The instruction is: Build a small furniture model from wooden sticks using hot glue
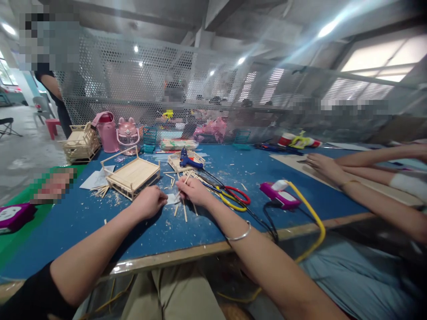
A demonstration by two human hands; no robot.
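Observation:
My right hand (195, 191) pinches a thin wooden stick (187, 178), which tilts up past its fingertips. Across from it, my left hand (148, 203) has its fingers pressed together at the left edge of a small white paper (171, 198); whether they grip anything is hidden. Several loose sticks (186, 211) lie beneath and around my right hand. Left of centre stands a model bed-like frame built of sticks (135, 173), close behind my left hand. Behind my right hand, a blue glue gun (190, 161) rests on a small stick-built tray (175, 162).
Red and yellow cables (238, 202) and a purple power strip (282, 195) lie to the right. A co-worker's hands (323, 166) are on a board at far right. A pink flask (108, 133) and another stick model (80, 142) stand back left, before a perforated screen (133, 80).

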